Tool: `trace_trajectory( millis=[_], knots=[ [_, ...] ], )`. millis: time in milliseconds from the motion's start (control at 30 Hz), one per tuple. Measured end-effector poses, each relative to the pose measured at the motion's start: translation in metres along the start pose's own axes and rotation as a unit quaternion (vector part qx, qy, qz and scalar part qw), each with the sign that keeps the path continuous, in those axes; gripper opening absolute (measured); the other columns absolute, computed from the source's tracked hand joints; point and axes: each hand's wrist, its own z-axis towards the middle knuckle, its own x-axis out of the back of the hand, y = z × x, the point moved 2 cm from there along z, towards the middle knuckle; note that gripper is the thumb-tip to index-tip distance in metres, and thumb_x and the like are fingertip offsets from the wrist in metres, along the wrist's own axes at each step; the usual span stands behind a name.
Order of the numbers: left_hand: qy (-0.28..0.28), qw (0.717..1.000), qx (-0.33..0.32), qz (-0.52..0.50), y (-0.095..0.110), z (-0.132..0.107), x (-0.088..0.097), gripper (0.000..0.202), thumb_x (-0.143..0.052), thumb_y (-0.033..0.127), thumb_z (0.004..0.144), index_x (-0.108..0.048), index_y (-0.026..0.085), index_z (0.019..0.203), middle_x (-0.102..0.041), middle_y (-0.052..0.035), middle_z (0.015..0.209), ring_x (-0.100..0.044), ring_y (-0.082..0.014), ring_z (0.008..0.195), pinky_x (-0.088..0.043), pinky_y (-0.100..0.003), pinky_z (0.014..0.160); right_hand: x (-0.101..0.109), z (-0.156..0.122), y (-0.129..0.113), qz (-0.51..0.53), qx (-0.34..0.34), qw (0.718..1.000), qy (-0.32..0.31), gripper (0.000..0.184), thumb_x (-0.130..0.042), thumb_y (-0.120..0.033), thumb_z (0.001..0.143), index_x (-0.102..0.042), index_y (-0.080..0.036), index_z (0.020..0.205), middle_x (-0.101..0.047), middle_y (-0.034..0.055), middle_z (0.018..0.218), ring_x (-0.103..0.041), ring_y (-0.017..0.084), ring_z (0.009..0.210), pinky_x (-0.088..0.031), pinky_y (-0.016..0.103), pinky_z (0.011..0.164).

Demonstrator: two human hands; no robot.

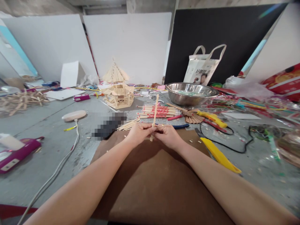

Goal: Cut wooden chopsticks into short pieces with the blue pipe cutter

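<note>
Between my two hands a pair of disposable wooden chopsticks (155, 109) stands nearly upright over the brown board (150, 187). My left hand (142, 132) pinches the chopsticks from the left, near their lower end. From the other side my right hand (168, 134) closes its fingers on the same spot. Just beyond lie a pile of chopsticks in red-printed wrappers (159, 111) and several loose bare sticks (128, 124). A pagoda-like model built of sticks (117, 90) stands farther back on the floor.
A steel basin (185, 97) sits at the back right, before a white tote bag (199, 68). To the right lie a yellow-handled tool with a black cord (214, 118) and a yellow handsaw (220, 156). A white cable (67, 159) crosses the left floor near purple power strips (21, 153).
</note>
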Motion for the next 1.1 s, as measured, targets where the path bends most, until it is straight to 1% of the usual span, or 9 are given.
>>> trace_trajectory(
  millis=[200,333,500,667,800,933,967,1033,1100],
  knots=[
    [-0.026,0.999,0.025,-0.025,0.001,-0.001,0.002,0.040,-0.059,0.038,0.061,-0.062,0.015,0.093,-0.064,-0.0032,0.079,-0.058,-0.0106,0.064,-0.049,-0.026,0.065,0.000,0.000,-0.005,-0.049,0.018,0.999,-0.001,0.020,-0.048,-0.022,0.073,-0.062,-0.013,0.061,-0.057,0.0023,0.060,-0.051,0.010,0.058,-0.039,0.021,0.059],
    [-0.042,0.998,0.043,-0.026,-0.001,0.000,0.006,0.042,-0.061,0.037,0.060,-0.061,0.016,0.096,-0.065,-0.0025,0.074,-0.058,-0.0108,0.060,-0.049,-0.026,0.063,-0.001,0.001,-0.009,-0.081,0.047,0.996,0.008,0.022,-0.048,-0.024,0.075,-0.062,-0.013,0.063,-0.056,0.0022,0.059,-0.050,0.009,0.057,-0.039,0.021,0.059],
    [-0.048,0.998,0.009,-0.034,-0.004,0.003,0.008,0.039,-0.059,0.035,0.061,-0.061,0.015,0.095,-0.065,-0.0034,0.082,-0.059,-0.0135,0.071,-0.048,-0.028,0.070,-0.002,-0.001,-0.009,-0.082,0.049,0.995,0.013,0.025,-0.046,-0.028,0.076,-0.061,-0.014,0.061,-0.057,0.0019,0.057,-0.052,0.010,0.059,-0.039,0.021,0.063],
    [-0.039,0.998,-0.042,0.008,-0.006,0.004,0.006,0.034,-0.058,0.033,0.063,-0.063,0.015,0.091,-0.065,-0.0038,0.084,-0.058,-0.0151,0.078,-0.045,-0.028,0.075,-0.002,-0.003,-0.008,-0.094,0.030,0.995,0.017,0.033,-0.046,-0.032,0.077,-0.057,-0.014,0.052,-0.054,0.0013,0.053,-0.051,0.009,0.054,-0.038,0.021,0.057],
    [-0.027,0.997,-0.055,0.037,-0.005,0.003,0.003,0.032,-0.055,0.034,0.066,-0.064,0.014,0.089,-0.065,-0.0033,0.081,-0.057,-0.0137,0.075,-0.045,-0.025,0.071,-0.001,-0.002,-0.008,-0.132,0.022,0.991,-0.004,0.030,-0.043,-0.031,0.078,-0.061,-0.014,0.061,-0.057,0.0021,0.059,-0.052,0.009,0.058,-0.037,0.020,0.059],
    [0.004,0.995,-0.056,0.078,-0.001,0.003,0.003,0.031,-0.050,0.037,0.068,-0.064,0.012,0.079,-0.064,-0.0020,0.072,-0.056,-0.0116,0.066,-0.045,-0.022,0.064,0.015,0.001,-0.008,-0.230,-0.006,0.968,-0.096,0.032,-0.040,-0.041,0.077,-0.063,-0.020,0.076,-0.061,0.0020,0.071,-0.053,0.012,0.067,-0.035,0.022,0.060],
    [0.019,0.995,-0.055,0.085,0.000,0.003,0.004,0.032,-0.049,0.039,0.068,-0.064,0.011,0.077,-0.063,-0.0017,0.070,-0.056,-0.0114,0.064,-0.045,-0.022,0.062,0.023,0.002,-0.007,-0.260,-0.027,0.959,-0.112,0.033,-0.040,-0.045,0.076,-0.063,-0.022,0.080,-0.061,0.0021,0.075,-0.054,0.013,0.069,-0.035,0.023,0.061],
    [0.052,0.992,-0.051,0.099,0.001,0.004,0.008,0.033,-0.048,0.041,0.068,-0.063,0.011,0.074,-0.062,-0.0014,0.068,-0.056,-0.0113,0.062,-0.046,-0.023,0.061,0.042,0.002,-0.005,-0.321,-0.092,0.936,-0.110,0.040,-0.042,-0.054,0.069,-0.060,-0.022,0.087,-0.061,0.0037,0.083,-0.053,0.016,0.075,-0.035,0.024,0.061],
    [0.071,0.988,-0.046,0.126,0.001,0.005,0.012,0.035,-0.047,0.043,0.069,-0.062,0.011,0.072,-0.061,-0.0014,0.065,-0.055,-0.0112,0.059,-0.046,-0.022,0.058,0.057,0.000,-0.002,-0.374,-0.151,0.904,-0.144,0.049,-0.050,-0.058,0.059,-0.057,-0.020,0.089,-0.058,0.0071,0.090,-0.052,0.020,0.081,-0.036,0.026,0.061]
  ],
)
